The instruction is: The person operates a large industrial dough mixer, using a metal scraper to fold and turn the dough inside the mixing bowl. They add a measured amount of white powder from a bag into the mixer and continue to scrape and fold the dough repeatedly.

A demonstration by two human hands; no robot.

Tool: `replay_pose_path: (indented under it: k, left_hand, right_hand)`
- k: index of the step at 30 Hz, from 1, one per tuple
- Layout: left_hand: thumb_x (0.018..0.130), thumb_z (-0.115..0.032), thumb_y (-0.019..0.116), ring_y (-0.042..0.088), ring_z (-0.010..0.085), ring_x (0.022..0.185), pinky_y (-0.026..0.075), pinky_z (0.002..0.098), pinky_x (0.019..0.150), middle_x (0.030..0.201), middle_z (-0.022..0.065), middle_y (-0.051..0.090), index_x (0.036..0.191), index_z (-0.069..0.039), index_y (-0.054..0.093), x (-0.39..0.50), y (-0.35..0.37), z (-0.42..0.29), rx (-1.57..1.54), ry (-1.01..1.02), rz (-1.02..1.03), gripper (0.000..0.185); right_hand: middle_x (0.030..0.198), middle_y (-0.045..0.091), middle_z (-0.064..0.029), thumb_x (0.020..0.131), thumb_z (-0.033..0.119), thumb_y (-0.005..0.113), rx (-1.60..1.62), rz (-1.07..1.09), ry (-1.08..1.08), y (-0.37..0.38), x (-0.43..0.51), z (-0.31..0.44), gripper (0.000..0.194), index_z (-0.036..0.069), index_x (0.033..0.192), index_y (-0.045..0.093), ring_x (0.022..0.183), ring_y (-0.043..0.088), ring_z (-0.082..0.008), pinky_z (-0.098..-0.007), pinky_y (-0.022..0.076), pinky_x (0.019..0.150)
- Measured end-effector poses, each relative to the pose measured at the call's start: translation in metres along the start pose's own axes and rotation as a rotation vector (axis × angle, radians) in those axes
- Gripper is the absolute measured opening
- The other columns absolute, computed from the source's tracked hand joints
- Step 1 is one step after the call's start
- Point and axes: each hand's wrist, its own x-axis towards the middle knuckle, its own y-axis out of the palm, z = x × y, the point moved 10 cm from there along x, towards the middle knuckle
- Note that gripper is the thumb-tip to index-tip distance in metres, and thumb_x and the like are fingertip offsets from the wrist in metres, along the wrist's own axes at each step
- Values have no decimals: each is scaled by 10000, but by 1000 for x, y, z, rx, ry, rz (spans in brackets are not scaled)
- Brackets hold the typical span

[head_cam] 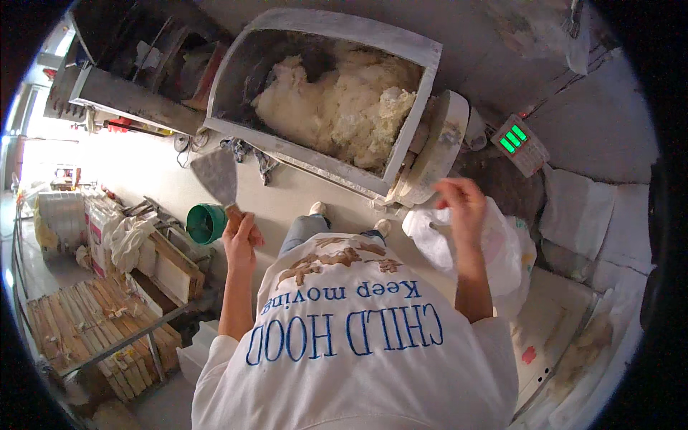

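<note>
My left hand (243,236) grips the handle of a broad-bladed scraper (216,174), its flat blade angled up and away from me. My right hand (463,204) is raised with nothing visible in it, fingers partly curled and apart, slightly blurred. It appears beside the round, pale-crusted end housing (438,145) of a mixer; whether it touches cannot be told. Before me is the mixer's metal trough (322,19), holding a lumpy, cream-coloured, dough-like mass (338,107). Below my right hand sits a white plastic bag (497,252).
A green bucket (207,223) stands on the floor at the left. Stacked wooden boards (102,322) on a metal rack fill the lower left. A lit digital display unit (520,145) is at the right. Dark rags (263,164) hang below the trough's front edge.
</note>
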Motion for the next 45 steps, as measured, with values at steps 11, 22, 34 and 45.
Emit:
replay_pose_path:
  k: [11,22,34,45]
  left_hand:
    - [876,-102,704,606,134,619,511,290,526,812,51,657,1047,15,610,20,152,20,387,-188,895,227]
    - [909,-126,696,641,105,868,537,271,766,1026,54,691,1298,-21,587,188,39,-6,409,139,743,418]
    - [998,-104,590,558,96,926,467,245,821,1107,31,614,1376,-50,490,297,-79,-66,53,367,51,395]
    - [997,-227,612,516,225,1199,452,361,995,1364,132,471,1483,-74,368,318,-86,-77,410,537,-103,565]
  right_hand:
    - [1340,593,-110,1048,333,483,265,744,172,279,-27,-26,445,0,1330,574,1200,562,-172,-322,434,1033]
    - [813,566,-6,1050,260,485,217,-170,262,207,-45,-40,358,24,1313,543,679,532,-83,-254,491,598]
    - [944,684,-113,920,197,647,-747,-255,185,131,-19,5,435,55,1323,565,795,658,-224,-323,506,718]
    - [933,712,-139,850,196,668,-1117,126,216,151,50,-17,257,148,1102,656,848,680,-371,-462,533,713]
